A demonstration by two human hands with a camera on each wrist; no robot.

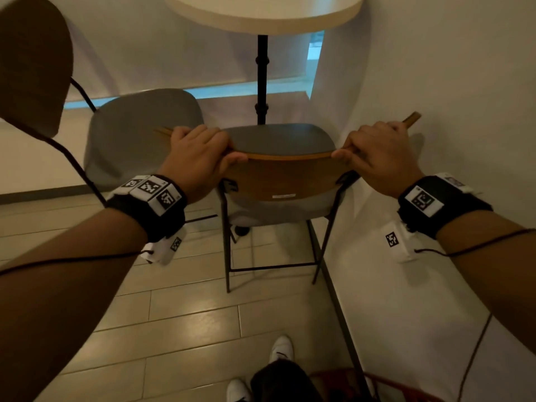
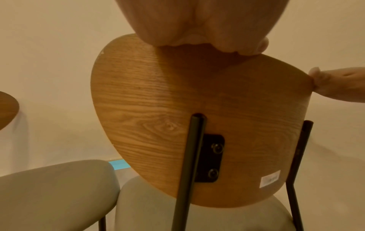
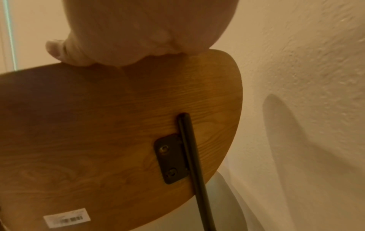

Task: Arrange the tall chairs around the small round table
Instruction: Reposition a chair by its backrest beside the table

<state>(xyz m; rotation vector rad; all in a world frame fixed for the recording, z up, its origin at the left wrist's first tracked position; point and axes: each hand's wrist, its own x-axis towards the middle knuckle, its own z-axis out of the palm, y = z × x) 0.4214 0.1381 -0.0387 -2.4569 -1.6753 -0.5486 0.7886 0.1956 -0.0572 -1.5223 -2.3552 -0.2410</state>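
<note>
A tall chair [image 1: 282,175] with a curved wooden backrest [image 2: 177,109], grey seat and thin black legs stands in front of me, facing the small round table [image 1: 261,13]. My left hand [image 1: 197,153] grips the left end of the backrest's top edge. My right hand [image 1: 374,152] grips the right end, close to the wall. In the right wrist view my fingers curl over the backrest [image 3: 118,117]. A second tall chair [image 1: 139,132] with a grey seat stands just left, its brown backrest [image 1: 32,62] at the far left.
A white textured wall [image 1: 435,111] runs close along the right side of the held chair. The table's black post [image 1: 262,79] stands beyond the seat. Pale floor planks [image 1: 179,314] lie beneath, and my white shoes [image 1: 280,348] are behind the chair.
</note>
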